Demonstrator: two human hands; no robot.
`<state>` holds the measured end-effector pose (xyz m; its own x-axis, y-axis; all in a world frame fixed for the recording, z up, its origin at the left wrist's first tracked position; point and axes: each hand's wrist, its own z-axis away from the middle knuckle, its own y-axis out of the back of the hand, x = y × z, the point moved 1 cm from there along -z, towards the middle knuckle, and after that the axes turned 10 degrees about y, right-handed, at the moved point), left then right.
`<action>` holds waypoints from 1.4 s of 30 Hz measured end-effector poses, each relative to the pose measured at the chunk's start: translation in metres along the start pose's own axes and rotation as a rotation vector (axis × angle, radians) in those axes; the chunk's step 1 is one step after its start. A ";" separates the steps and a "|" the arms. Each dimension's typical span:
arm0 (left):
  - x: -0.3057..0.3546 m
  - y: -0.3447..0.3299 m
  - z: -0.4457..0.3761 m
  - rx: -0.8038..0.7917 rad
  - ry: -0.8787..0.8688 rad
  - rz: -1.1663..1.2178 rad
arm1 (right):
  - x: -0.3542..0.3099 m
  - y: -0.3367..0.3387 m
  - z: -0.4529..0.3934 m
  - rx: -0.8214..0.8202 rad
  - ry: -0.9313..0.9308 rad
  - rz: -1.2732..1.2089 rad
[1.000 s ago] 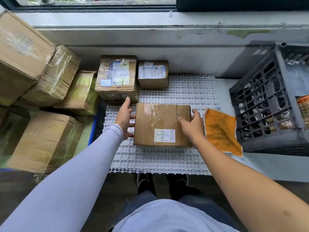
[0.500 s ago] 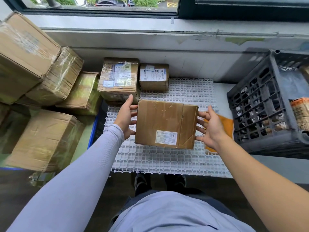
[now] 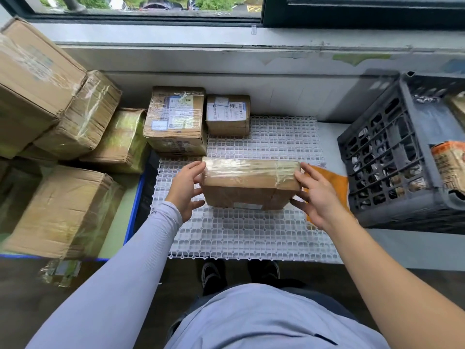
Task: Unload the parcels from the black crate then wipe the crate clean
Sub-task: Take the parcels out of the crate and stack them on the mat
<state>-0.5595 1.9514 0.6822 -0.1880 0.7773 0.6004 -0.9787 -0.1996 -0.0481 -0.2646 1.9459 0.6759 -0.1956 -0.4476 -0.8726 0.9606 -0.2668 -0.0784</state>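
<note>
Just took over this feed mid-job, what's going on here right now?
A person is unloading parcels. Both hands, left hand and right hand, hold a taped cardboard parcel by its ends, tipped on edge over the white plastic grid mat. Two labelled parcels stand at the back of the mat. The black crate on the right isn't empty yet: an orange-printed packet shows inside. An orange cloth lies beside the crate, unused.
</note>
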 end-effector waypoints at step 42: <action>-0.027 0.005 -0.007 -0.033 0.170 -0.034 | 0.041 -0.016 0.004 -0.081 -0.094 0.236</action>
<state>-0.5600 1.9338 0.6607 -0.1635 0.8734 0.4587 -0.9864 -0.1540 -0.0584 -0.2884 1.9282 0.6438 0.0218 -0.5675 -0.8231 0.9937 -0.0780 0.0801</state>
